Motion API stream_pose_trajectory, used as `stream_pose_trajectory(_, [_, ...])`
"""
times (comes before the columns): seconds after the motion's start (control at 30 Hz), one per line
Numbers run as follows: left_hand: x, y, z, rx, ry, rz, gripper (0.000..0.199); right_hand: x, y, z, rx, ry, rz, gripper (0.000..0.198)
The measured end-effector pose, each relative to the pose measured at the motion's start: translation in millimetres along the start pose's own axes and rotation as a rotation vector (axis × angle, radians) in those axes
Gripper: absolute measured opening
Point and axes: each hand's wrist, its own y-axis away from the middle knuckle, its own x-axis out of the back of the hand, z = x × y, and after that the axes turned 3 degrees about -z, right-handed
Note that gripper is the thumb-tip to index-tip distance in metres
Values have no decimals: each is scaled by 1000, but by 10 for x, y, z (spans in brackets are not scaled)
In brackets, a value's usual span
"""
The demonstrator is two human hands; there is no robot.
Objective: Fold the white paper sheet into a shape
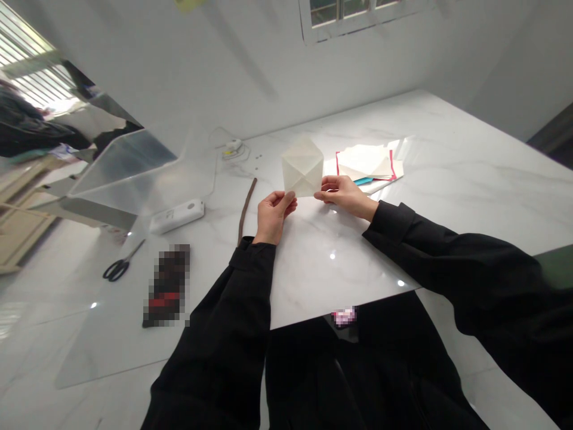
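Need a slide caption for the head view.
Both hands, left hand and right hand, hold a creased white paper above a white marble table.

White marble-look table (pixel 447 197), glossy. On it: scissors (pixel 119 266) at left, white remote-like device (pixel 176 215), thin brown stick (pixel 246 206), clear plastic sheet (pixel 134 173), stack of papers w/ red edges (pixel 367 164), small white gadget (pixel 233 145) near wall.
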Motion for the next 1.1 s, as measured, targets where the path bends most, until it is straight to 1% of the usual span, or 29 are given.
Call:
stream_pose_trajectory(0.2, [2,-2,-5,3,-4,-7,46,-16,5,-13,35,7,6,19])
stream_pose_trajectory(0.33, [-5,10,19,9,-18,-15,43,-19,2,-2,35,34,-8,21])
stream_pose_trajectory(0.6, [-3,28,67,20,-17,-90,39,-10,22,-7,30,71,-72,24])
stream_pose_trajectory(0.73, [-4,18,51,-2,-37,-91,47,-15,42,-43,29,101,-150,22])
stream_pose_trajectory(0.83, [-2,9,32,-11,-46,-74,51,-24,46,-48,38,107,-181,23])
stream_pose_trajectory(0.93, [0,8,17,-13,-70,-85,52,-40,40,-39,45,90,-173,27])
stream_pose_trajectory(1.1, [-1,22,6,5,-144,-211,55,-62,29,-16,22,66,-83,34])
